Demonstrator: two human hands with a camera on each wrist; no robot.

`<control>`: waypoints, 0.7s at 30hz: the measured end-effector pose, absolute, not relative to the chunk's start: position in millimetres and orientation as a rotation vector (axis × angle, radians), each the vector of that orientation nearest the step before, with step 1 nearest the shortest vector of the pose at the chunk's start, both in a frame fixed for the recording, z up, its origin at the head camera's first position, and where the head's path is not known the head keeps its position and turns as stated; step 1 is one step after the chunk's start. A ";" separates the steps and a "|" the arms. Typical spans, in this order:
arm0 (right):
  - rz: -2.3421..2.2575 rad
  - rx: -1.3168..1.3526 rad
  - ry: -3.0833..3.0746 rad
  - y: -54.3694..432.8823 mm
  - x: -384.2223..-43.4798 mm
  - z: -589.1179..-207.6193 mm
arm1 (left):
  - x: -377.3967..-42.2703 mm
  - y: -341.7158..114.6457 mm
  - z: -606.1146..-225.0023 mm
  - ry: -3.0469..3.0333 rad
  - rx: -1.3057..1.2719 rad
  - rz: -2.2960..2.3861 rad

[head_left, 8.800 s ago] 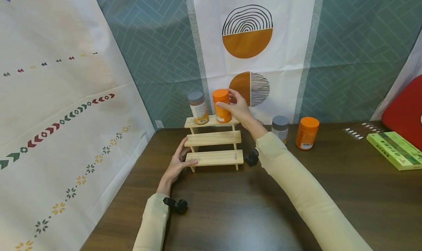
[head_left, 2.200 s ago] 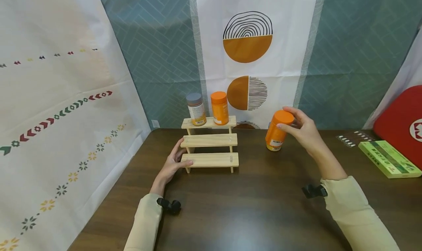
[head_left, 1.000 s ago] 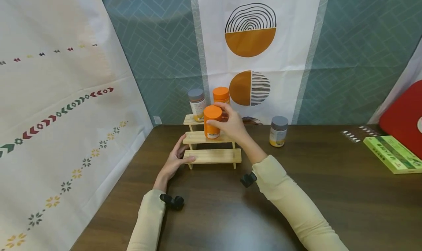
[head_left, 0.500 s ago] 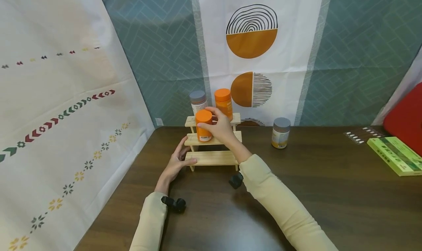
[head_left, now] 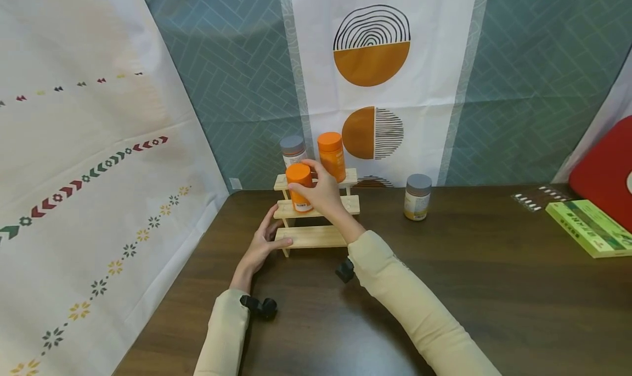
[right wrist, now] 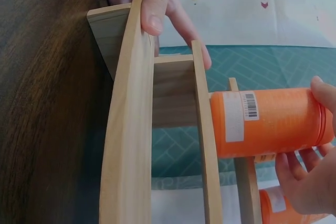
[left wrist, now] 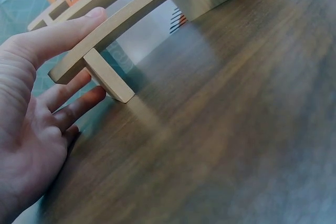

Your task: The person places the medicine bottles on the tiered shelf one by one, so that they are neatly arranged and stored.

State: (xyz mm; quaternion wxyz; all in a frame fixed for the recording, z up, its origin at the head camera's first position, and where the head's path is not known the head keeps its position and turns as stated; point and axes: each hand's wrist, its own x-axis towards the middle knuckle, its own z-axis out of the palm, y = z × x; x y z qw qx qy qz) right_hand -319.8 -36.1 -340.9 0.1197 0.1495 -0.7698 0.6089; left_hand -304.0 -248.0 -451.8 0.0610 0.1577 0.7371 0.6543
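My right hand [head_left: 323, 192] pinches an orange bottle [head_left: 299, 186] by its upper part, thumb in front and fingers behind. Upright, this bottle stands at the left of the middle step on a three-step wooden rack [head_left: 316, 237]; the right wrist view shows its base against that board. On the top step are a grey-capped bottle [head_left: 293, 146], partly hidden, and a second orange bottle [head_left: 332, 157]. My left hand [head_left: 259, 250] holds the rack's left end. In the left wrist view its thumb [left wrist: 79, 27] lies over the lowest board, other fingers below and behind.
Another grey-capped bottle [head_left: 417, 197] stands on the dark table [head_left: 444, 288] right of the rack. Farther right lie a green box [head_left: 590, 228], a brown card with white marks [head_left: 538, 197] and a red object [head_left: 604, 159]. Patterned cloth [head_left: 237, 90] hangs close behind the rack.
My right hand let go of the orange bottle on the top step, lifted another from the table, brought it to the middle step and moved it left. My left hand kept its hold.
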 end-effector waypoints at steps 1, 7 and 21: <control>1.779 0.431 -2.243 -36.9 -319.9 -341.1 | -301.8 -247.0 -448.3 2.225 0.467 1.980; 1.754 0.389 -2.231 -39.1 -319.6 -342.9 | -300.8 -246.4 -447.7 2.237 0.463 1.969; 1.675 0.390 -2.266 -42.1 -320.7 -341.4 | -303.4 -247.9 -451.6 2.234 0.475 1.984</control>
